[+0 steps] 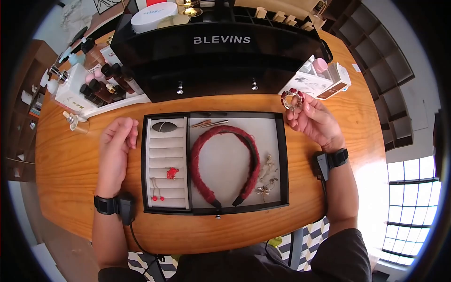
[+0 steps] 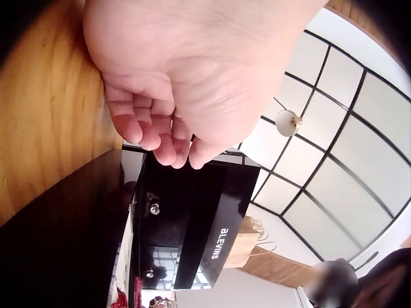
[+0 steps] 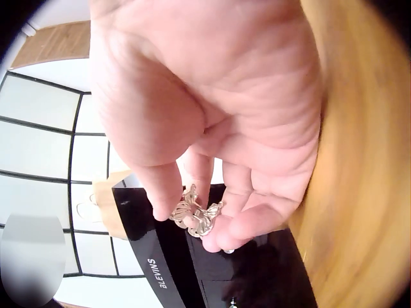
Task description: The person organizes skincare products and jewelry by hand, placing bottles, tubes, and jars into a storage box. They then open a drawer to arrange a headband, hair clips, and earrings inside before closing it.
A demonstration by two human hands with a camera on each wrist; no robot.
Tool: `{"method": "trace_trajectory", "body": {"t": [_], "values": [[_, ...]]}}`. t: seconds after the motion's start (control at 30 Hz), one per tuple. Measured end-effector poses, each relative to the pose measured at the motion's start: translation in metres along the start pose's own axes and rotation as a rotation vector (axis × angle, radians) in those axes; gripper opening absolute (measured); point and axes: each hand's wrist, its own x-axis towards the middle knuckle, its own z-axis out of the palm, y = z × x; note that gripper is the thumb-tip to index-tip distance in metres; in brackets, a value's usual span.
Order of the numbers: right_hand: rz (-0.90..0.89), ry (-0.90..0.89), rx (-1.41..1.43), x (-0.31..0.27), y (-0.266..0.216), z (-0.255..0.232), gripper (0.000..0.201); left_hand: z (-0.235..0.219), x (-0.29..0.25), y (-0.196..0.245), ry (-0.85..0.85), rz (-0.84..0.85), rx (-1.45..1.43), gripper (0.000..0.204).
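Note:
My right hand (image 1: 317, 123) pinches a round, open-centred metal jewellery piece with red stones (image 1: 292, 99) between thumb and fingers, above the tabletop right of the tray. In the right wrist view this metal jewellery piece (image 3: 196, 215) shows silvery-gold, petal-like parts at the fingertips. My left hand (image 1: 117, 138) lies beside the tray's left side, fingers loosely curled, holding nothing. Between the hands sits a black-rimmed jewellery tray (image 1: 285, 164). A dark red braided headband (image 1: 199, 141) lies in its large compartment, with hair pins (image 1: 211, 123) above and a beaded ornament with a metal flower (image 1: 265, 181) at right.
The tray's narrow left section has padded rows holding a dark oval clip (image 1: 164, 127), a red ornament (image 1: 172, 173) and red-bead earrings (image 1: 158, 192). Behind stands a black BLEVINS box (image 1: 216, 61) with two knobs. Bottles (image 1: 98, 89) stand left, a white box (image 1: 333, 82) right.

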Motion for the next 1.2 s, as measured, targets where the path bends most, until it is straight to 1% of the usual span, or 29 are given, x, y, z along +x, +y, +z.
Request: {"method": "trace_trajectory", "body": {"t": [0.13,0.23,0.37,0.4,0.5,0.73,0.83,0.93,0.97,1.07,1.13,1.2], "values": [[-0.004,-0.001,0.042,0.001,0.004,-0.006,0.032,0.000,-0.001,0.001,-0.016,-0.005,0.036,0.023],[-0.024,-0.019,0.039,0.002,0.005,-0.005,0.031,0.001,-0.001,0.001,-0.023,-0.001,0.050,0.023],[-0.001,0.033,0.066,0.000,0.004,-0.002,0.034,0.000,-0.001,0.000,-0.040,0.002,0.070,0.023],[-0.015,0.003,0.068,0.001,0.004,-0.002,0.037,0.000,-0.001,0.001,-0.043,0.006,0.067,0.023],[-0.047,0.024,0.060,-0.003,0.004,0.007,0.036,0.000,-0.001,0.001,-0.053,-0.010,0.072,0.023],[-0.086,0.021,0.109,-0.007,0.011,-0.002,0.029,0.001,0.000,0.001,-0.039,-0.013,0.081,0.024],[-0.112,0.052,0.158,-0.007,0.012,0.002,0.028,-0.001,0.000,0.000,-0.050,-0.015,0.116,0.023],[-0.100,0.157,0.230,-0.005,0.006,0.010,0.030,-0.003,0.002,-0.003,-0.058,-0.003,0.135,0.022],[-0.096,0.164,0.231,-0.006,0.006,0.010,0.030,-0.003,0.002,-0.004,-0.051,0.003,0.138,0.023],[-0.099,0.156,0.235,-0.005,0.006,0.008,0.031,-0.001,0.001,-0.004,-0.045,-0.004,0.132,0.022],[-0.106,0.099,0.194,-0.005,0.008,0.007,0.033,-0.003,0.002,-0.006,-0.044,-0.001,0.125,0.022],[-0.093,0.087,0.164,-0.005,0.007,0.006,0.033,-0.002,0.001,-0.005,-0.043,-0.010,0.125,0.022]]}}
